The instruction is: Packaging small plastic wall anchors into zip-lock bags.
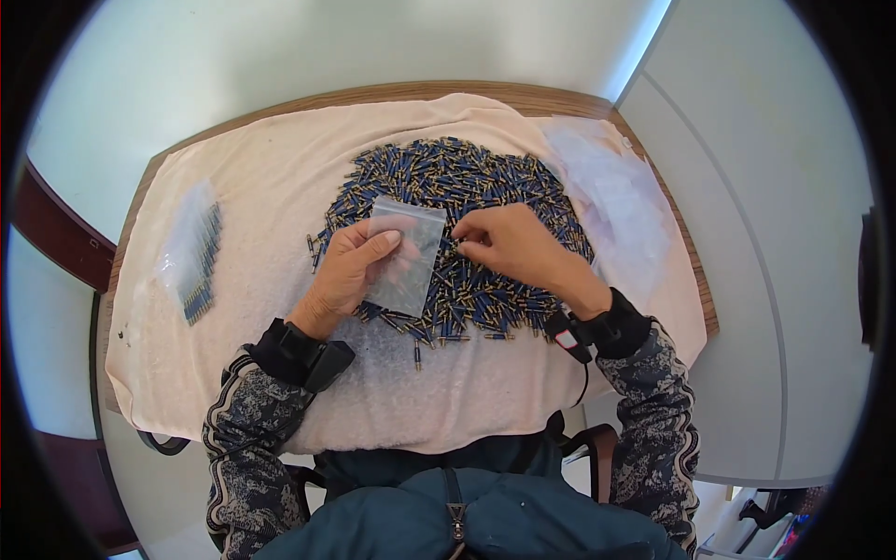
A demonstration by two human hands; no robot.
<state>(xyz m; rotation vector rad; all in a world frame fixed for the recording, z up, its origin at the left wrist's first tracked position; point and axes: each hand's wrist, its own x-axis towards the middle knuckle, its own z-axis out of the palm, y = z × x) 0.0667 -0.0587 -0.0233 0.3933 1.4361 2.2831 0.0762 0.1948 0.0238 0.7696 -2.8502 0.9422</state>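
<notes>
My left hand (343, 269) grips a clear zip bag (411, 280) by its left side, thumb in front and the other fingers showing through the plastic. Nothing shows inside the bag apart from those fingers. Just right of it, my right hand (523, 247) is closed with its fingertips pinched together. Whatever sits in that pinch is too small and hidden to name. Both hands are over a wide pile of small blue cylinders with gold-coloured ends (429, 173). A few single pieces lie along the pile's near edge.
A pale pink towel (252, 187) covers most of the wood-edged table (392, 93). At the left lie clear bags filled with rows of the cylinders (191, 257). Loose clear plastic bags (621, 210) are heaped at the right. A grey panel (747, 215) stands beyond the table's right edge.
</notes>
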